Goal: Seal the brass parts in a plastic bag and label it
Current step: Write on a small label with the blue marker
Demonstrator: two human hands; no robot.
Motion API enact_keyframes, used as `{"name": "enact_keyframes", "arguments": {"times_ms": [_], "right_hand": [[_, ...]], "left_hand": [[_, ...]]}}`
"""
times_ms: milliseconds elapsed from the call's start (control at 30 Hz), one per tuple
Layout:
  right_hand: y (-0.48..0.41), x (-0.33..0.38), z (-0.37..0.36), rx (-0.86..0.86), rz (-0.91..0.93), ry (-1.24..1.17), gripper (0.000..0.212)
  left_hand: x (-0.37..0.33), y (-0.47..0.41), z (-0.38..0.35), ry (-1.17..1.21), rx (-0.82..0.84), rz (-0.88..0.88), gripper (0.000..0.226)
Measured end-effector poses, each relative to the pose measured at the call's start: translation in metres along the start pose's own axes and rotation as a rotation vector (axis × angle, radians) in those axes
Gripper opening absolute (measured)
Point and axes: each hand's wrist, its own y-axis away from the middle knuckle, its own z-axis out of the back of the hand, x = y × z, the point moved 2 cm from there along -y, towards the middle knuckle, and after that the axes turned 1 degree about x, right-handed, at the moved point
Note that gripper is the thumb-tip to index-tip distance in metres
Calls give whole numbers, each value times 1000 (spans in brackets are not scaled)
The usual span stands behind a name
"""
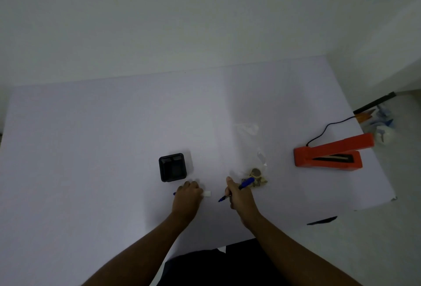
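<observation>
My right hand [237,194] grips a blue marker [246,183], tip pointing down-left toward the table. My left hand [188,195] rests on the table, fingers curled over a small white label [207,193] that sticks out to its right; a bit of blue, maybe the marker cap, shows at its left edge. The brass parts [257,177] lie bunched in a clear plastic bag [262,158], just beyond my right hand. The bag's upper end trails away from me.
A black square tray [173,167] stands just behind my left hand. An orange heat sealer [330,154] with a black cord sits at the right. Crumpled plastic [247,128] lies farther back. The table's right edge and some clutter are at far right.
</observation>
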Motion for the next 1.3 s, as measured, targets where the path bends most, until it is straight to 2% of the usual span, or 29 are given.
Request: {"name": "enact_keyframes", "arguments": {"times_ms": [100, 267, 467, 800, 1000, 1300], "right_hand": [[0, -1, -9, 9, 59, -13, 49], [-3, -7, -23, 84, 43, 65, 41], [-4, -13, -20, 74, 45, 83, 41], [-5, -15, -9, 37, 52, 50, 43], [-6, -14, -7, -1, 33, 13, 45], [-7, -16, -1, -34, 23, 21, 45]], "left_hand": [[-1, -1, -2, 47, -4, 8, 9], [-3, -2, -3, 126, -15, 32, 12], [-11, -4, -6, 132, 24, -1, 46], [-26, -7, -10, 140, -7, -22, 25], [-30, -9, -10, 173, -30, -38, 41], [-33, -12, -7, -7, -19, -115, 10]]}}
